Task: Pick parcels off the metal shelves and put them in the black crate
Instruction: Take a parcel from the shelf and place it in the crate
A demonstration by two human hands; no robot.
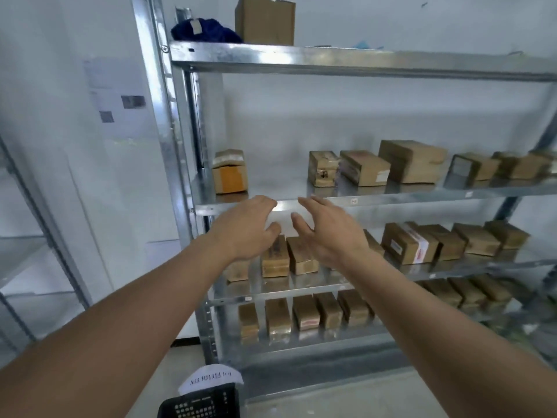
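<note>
Both my arms reach out toward the metal shelves [391, 199]. My left hand [245, 227] and my right hand [327, 232] are open and empty, palms facing each other, in front of the edge of the middle shelf. Just beyond and below them stand small brown parcels [274, 257] on the shelf underneath. More cardboard parcels [364, 167] line the shelf above the hands, one alone at its left end [230, 171]. The corner of the black crate [202, 404] shows on the floor at the bottom, with a white paper label [211, 378] on its rim.
A lower shelf holds another row of brown parcels [304, 315]. On the top shelf sit a large cardboard box [265, 21] and a dark blue bundle [205, 31]. A second metal rack [45, 236] stands at the left against the white wall.
</note>
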